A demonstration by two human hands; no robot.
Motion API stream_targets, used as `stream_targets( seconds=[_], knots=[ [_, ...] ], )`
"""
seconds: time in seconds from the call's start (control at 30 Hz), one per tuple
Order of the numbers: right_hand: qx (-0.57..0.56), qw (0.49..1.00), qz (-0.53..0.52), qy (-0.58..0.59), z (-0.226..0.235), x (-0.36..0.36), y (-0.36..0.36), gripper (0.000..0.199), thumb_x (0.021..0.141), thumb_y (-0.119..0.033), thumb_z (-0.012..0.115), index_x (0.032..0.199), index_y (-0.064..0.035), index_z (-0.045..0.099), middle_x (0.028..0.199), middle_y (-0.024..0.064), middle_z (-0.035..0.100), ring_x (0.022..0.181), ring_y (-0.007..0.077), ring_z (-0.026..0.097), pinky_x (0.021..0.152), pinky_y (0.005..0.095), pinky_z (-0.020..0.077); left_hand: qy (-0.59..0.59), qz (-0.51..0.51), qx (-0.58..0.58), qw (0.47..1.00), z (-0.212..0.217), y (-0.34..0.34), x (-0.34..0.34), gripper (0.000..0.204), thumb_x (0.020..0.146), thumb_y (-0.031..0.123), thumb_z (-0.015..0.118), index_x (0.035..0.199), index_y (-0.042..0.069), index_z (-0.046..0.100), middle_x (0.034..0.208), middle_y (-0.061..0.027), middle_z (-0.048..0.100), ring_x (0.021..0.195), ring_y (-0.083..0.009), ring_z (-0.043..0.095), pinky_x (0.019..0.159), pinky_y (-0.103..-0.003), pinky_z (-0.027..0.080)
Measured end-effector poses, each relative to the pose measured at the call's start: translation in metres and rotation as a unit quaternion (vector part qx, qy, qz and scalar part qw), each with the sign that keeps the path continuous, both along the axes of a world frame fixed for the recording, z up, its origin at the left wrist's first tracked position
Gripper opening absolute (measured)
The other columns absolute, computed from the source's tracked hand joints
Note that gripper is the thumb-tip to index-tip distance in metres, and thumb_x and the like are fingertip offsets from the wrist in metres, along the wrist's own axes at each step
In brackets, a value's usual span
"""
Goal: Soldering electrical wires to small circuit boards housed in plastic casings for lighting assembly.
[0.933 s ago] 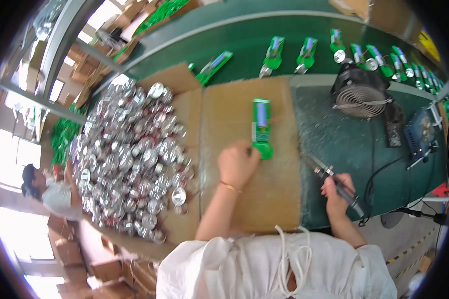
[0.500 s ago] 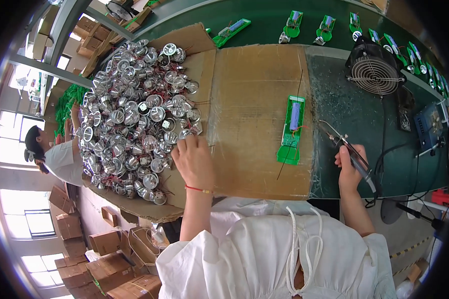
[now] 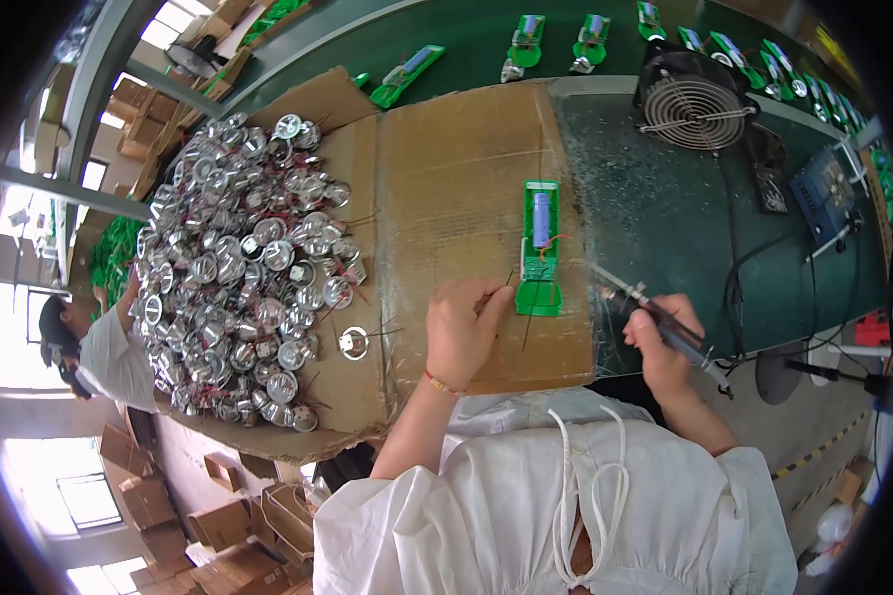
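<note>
Your left hand (image 3: 463, 327) pinches thin wire leads beside the green circuit board (image 3: 540, 248) lying on the cardboard (image 3: 446, 178). Your right hand (image 3: 660, 337) is closed around the soldering iron (image 3: 655, 317). The board looks light, stiff and fragile; hold its edges.

Green bench (image 3: 665, 218), flattened cardboard (image 3: 456, 169), small fan (image 3: 693, 99)

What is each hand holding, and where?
Right hand grips a soldering iron by its handle. Left hand pinches something small; cannot tell what.
</note>
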State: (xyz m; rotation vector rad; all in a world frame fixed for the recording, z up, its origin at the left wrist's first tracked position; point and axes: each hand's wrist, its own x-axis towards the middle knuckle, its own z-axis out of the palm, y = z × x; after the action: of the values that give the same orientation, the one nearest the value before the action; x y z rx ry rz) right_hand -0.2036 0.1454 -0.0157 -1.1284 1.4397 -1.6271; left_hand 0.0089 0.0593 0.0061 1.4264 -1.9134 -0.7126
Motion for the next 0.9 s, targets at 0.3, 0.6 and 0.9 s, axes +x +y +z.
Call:
stream_targets(
  seconds=[0.3,0.6,0.9],
  knots=[
    [0.002,0.997,0.040,0.064,-0.002,0.005,-0.001,0.018,0.078,-0.007,0.062,0.082,0.0025,0.047,0.068,0.0088,0.056,0.055,0.0100,0.055,0.048,0.0222,0.0460,0.013,-0.059,0.027,0.998,-0.018,-0.007,-0.017,0.011,0.074,0.014,0.064,0.070,0.004,0.062,0.073,-0.0092,0.056,0.072,-0.0253,0.052,0.065,-0.035,0.041],
    [0.026,0.999,0.039,0.014,0.000,0.007,-0.003,0.016,0.076,-0.006,0.065,0.079,0.0003,0.050,0.065,0.0042,0.059,0.056,0.0042,0.052,0.049,0.0196,0.0420,0.013,-0.091,0.024,0.995,-0.022,-0.009,-0.015,0.009,0.073,0.010,0.064,0.069,0.002,0.061,0.071,-0.0097,0.056,0.071,-0.0253,0.052,0.064,-0.035,0.041],
    [0.026,0.999,0.038,0.028,0.002,0.009,-0.003,0.018,0.078,-0.008,0.062,0.081,0.0018,0.048,0.067,0.0084,0.057,0.055,0.0091,0.054,0.049,0.0217,0.0452,0.045,-0.072,0.046,0.995,-0.020,-0.011,-0.017,0.010,0.071,0.010,0.064,0.066,0.002,0.061,0.068,-0.0097,0.056,0.069,-0.0256,0.052,0.063,-0.035,0.041]
  ],
)
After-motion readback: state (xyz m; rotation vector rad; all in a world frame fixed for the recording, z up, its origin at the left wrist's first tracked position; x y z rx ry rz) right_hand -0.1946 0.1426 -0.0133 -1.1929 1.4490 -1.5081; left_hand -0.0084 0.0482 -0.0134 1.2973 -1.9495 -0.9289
